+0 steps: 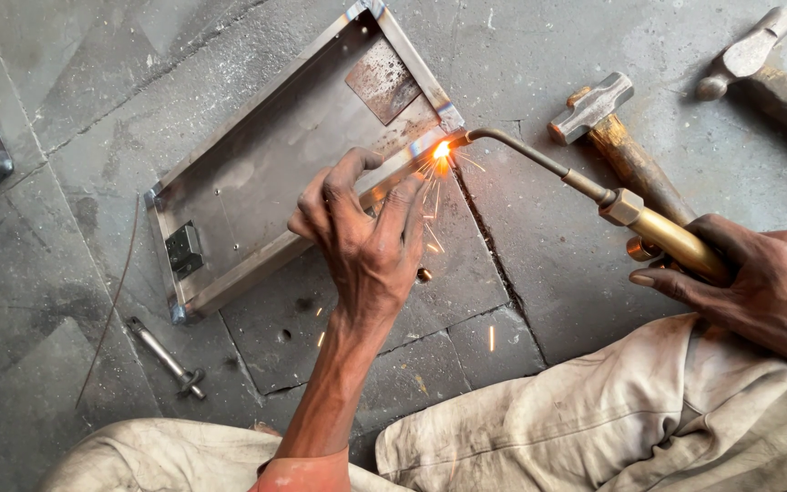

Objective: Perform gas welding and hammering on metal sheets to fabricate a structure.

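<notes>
A shallow rectangular metal frame point(248, 271) lies tilted on the stone floor. My left hand point(366, 237) curls over its near rail, fingers closed close to the right corner; whether a thin rod sits in them is unclear. My right hand point(758, 282) holds the brass handle of a gas torch point(676, 239). Its bent nozzle reaches left, and the flame point(442, 150) burns at the frame's right corner, just above my left fingers. Sparks fall from that corner onto the floor.
Two hammers lie at the upper right, one point(608, 123) just behind the torch and another point(767, 64) by the edge. A small metal tool point(166, 357) and a thin wire point(111, 301) lie at the left. My light-trousered knees point(612, 410) fill the bottom.
</notes>
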